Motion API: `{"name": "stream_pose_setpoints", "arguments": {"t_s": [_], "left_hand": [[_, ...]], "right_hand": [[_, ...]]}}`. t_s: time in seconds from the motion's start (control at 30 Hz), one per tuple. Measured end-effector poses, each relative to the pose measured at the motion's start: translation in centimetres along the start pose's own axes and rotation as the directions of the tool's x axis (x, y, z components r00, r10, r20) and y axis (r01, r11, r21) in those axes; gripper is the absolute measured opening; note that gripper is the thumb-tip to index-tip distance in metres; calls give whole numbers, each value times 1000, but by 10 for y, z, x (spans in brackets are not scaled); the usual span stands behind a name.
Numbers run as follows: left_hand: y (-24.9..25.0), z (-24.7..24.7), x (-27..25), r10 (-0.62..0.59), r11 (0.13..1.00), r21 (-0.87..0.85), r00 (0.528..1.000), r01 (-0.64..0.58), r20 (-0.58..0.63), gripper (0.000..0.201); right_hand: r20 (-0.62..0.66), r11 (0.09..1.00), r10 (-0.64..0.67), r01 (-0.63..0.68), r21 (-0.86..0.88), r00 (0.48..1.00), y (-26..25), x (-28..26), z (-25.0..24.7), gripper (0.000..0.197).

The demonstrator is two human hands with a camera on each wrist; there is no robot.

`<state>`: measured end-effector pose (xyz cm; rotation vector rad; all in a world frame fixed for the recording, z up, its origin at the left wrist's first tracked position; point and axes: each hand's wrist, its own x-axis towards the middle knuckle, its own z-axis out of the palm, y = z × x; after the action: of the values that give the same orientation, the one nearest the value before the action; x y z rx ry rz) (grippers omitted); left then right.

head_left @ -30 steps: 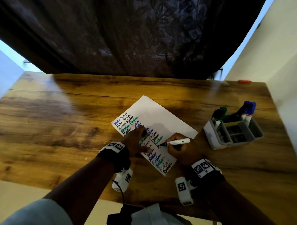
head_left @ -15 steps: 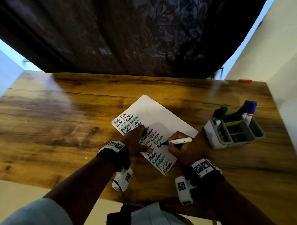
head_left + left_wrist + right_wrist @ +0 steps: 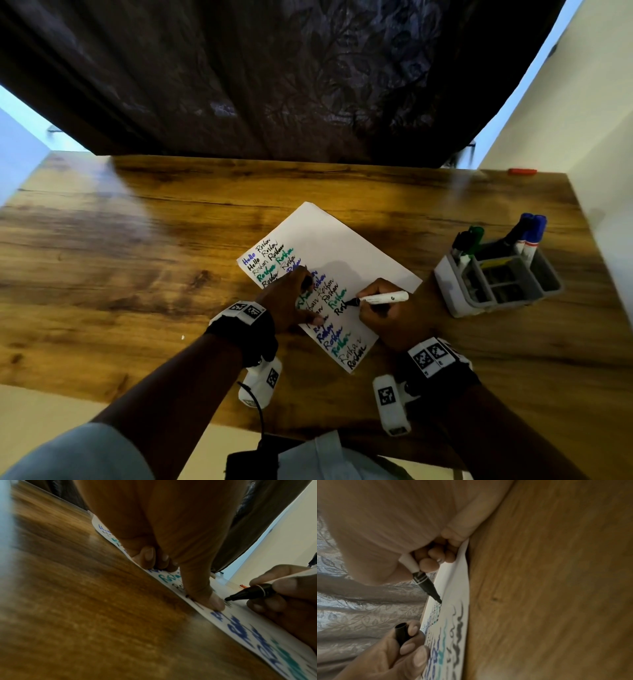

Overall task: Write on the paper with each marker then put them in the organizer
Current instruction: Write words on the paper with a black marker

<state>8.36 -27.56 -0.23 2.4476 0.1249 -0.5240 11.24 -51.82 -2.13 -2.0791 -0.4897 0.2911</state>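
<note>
A white paper [image 3: 329, 246] lies slanted on the wooden table, with rows of words in blue, green and black. My right hand [image 3: 373, 308] grips a white marker [image 3: 383, 297] with a black nib; the nib touches the paper beside a half-written black word. In the right wrist view the marker [image 3: 423, 582] slants down to the paper [image 3: 458, 574]. My left hand [image 3: 301, 298] rests on the paper's left part, thumb pressed flat, and its fingers curl round the black marker cap [image 3: 401, 632]. A grey and white organizer [image 3: 448, 287] stands to the right.
Green-capped markers [image 3: 474, 236] and blue-capped markers [image 3: 532, 229] stand upright in the organizer's back compartments. A small red object [image 3: 522, 171] lies at the table's far right edge. A dark curtain hangs behind the table, and a pale wall runs along the right side.
The marker nib has crept rightward along the line, and the black word has grown by a few letters. My left hand has stayed put on the paper.
</note>
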Motion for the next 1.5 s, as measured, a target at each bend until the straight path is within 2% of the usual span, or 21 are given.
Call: {"name": "stream_pose_setpoints", "arguments": {"t_s": [0.23,0.4,0.57,0.7,0.83,1.03,1.17,1.4,1.5], "left_hand": [[-1,0,0,8,1000,3,1000,-8,1,64],[0,0,0,13,1000,-8,1000,-13,-3,62],[-1,1,0,14,1000,-4,1000,-14,-1,63],[-2,1,0,9,1000,-9,1000,-9,1,62],[-1,0,-1,9,1000,-13,1000,-9,-1,62],[0,-1,-2,3,1000,-28,1000,-3,3,65],[0,0,-2,7,1000,-24,1000,-7,4,67],[-1,1,-3,2,1000,-21,1000,-2,2,63],[-3,1,-4,8,1000,0,1000,-8,2,62]], "right_hand": [[-77,999,-41,43,17,996,0,0,2,15],[-56,999,-44,43,-23,997,-3,0,-1,8],[-89,998,-65,66,16,994,0,1,2,13],[-102,997,-55,60,46,993,1,0,1,8],[-59,998,-55,57,33,997,-1,1,0,8],[-72,996,-88,88,-6,994,-2,0,-2,10],[-148,996,-62,71,52,987,-1,0,2,12],[-165,997,-14,26,70,986,-6,0,-3,6],[-127,985,39,-17,170,991,-7,2,-3,11]]}}
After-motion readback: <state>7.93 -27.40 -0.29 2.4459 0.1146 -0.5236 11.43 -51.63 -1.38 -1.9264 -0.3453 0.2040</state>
